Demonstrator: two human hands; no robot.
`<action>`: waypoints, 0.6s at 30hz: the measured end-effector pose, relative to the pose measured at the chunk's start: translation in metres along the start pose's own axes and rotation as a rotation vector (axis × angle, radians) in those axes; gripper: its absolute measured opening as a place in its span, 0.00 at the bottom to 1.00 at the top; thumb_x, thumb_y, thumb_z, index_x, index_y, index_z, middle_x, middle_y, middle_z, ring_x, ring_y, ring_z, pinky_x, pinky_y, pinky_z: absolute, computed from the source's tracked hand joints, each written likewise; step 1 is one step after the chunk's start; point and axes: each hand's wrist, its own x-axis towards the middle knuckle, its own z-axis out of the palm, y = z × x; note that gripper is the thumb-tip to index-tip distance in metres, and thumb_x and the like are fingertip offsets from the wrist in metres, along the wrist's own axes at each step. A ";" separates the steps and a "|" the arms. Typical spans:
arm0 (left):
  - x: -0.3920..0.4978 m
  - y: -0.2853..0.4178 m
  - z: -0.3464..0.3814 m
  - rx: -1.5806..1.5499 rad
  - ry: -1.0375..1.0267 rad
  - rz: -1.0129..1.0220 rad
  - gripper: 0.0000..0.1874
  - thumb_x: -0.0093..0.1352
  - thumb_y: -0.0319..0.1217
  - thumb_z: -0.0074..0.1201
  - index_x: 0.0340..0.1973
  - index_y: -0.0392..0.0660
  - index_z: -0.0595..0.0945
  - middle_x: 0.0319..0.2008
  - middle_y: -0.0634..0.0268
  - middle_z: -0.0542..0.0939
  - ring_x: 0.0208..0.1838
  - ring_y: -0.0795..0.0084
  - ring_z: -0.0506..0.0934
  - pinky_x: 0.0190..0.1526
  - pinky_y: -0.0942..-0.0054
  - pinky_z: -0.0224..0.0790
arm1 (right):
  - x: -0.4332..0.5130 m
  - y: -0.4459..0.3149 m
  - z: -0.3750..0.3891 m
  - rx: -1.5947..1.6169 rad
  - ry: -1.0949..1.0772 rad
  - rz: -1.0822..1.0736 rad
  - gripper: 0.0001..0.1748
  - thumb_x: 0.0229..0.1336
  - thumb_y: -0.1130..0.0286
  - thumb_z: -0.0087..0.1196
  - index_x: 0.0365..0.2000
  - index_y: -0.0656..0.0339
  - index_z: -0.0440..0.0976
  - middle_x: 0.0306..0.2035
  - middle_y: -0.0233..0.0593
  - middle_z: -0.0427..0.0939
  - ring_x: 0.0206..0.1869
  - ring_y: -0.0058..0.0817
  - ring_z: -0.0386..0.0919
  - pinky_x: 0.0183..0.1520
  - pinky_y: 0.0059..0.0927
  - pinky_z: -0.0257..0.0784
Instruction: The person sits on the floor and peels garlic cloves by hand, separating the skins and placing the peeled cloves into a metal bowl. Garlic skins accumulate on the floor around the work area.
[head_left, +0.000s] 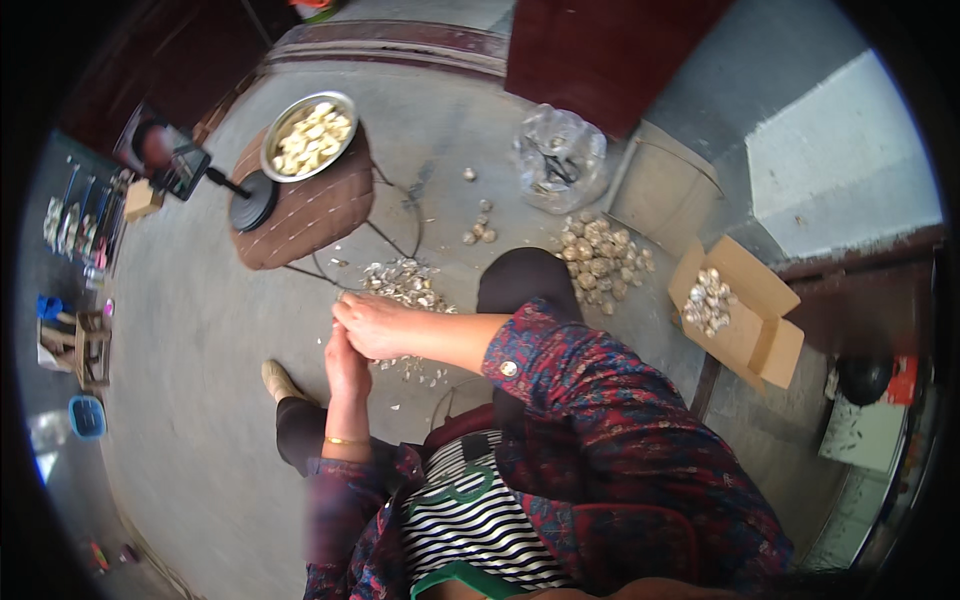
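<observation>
My left hand (348, 365), with a gold bracelet at its wrist, meets my right hand (379, 324) in front of my knees. The fingers of both are bent and pressed together. Whatever may be between them is hidden. Beneath and beyond the hands, papery garlic skins (405, 281) lie scattered over the floor. A metal bowl (271, 166) of peeled garlic cloves (313, 139) rests on a stool with a brown cover (315, 214). Past my right knee, a heap of whole garlic bulbs (596, 255) lies on the concrete.
A phone (184, 169) on a round-based stand (253, 202) shares the stool. Several stray bulbs (480, 229) lie near a clear plastic bag (562, 165). An opened cardboard box (750, 334) with more bulbs is at the right. At far left is a blue basin (87, 417).
</observation>
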 end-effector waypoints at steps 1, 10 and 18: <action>0.000 -0.001 -0.004 0.049 0.003 -0.047 0.21 0.76 0.43 0.29 0.47 0.40 0.72 0.34 0.62 0.79 0.29 0.76 0.73 0.29 0.77 0.66 | 0.001 0.000 -0.005 0.027 0.055 0.004 0.14 0.54 0.72 0.46 0.40 0.71 0.64 0.43 0.58 0.70 0.46 0.51 0.72 0.50 0.45 0.68; -0.017 -0.042 -0.037 0.503 0.095 -0.267 0.20 0.68 0.31 0.46 0.54 0.38 0.70 0.36 0.59 0.78 0.24 0.76 0.71 0.26 0.79 0.65 | -0.075 0.052 -0.171 1.440 0.749 -0.172 0.16 0.54 0.67 0.53 0.41 0.59 0.64 0.29 0.37 0.73 0.24 0.19 0.69 0.23 0.20 0.66; 0.004 -0.071 -0.084 0.612 0.100 -0.444 0.17 0.67 0.32 0.45 0.50 0.40 0.73 0.31 0.61 0.79 0.24 0.72 0.73 0.22 0.77 0.65 | -0.392 0.219 -0.162 1.581 1.750 0.599 0.12 0.61 0.63 0.43 0.36 0.62 0.66 0.28 0.44 0.74 0.25 0.32 0.71 0.29 0.31 0.72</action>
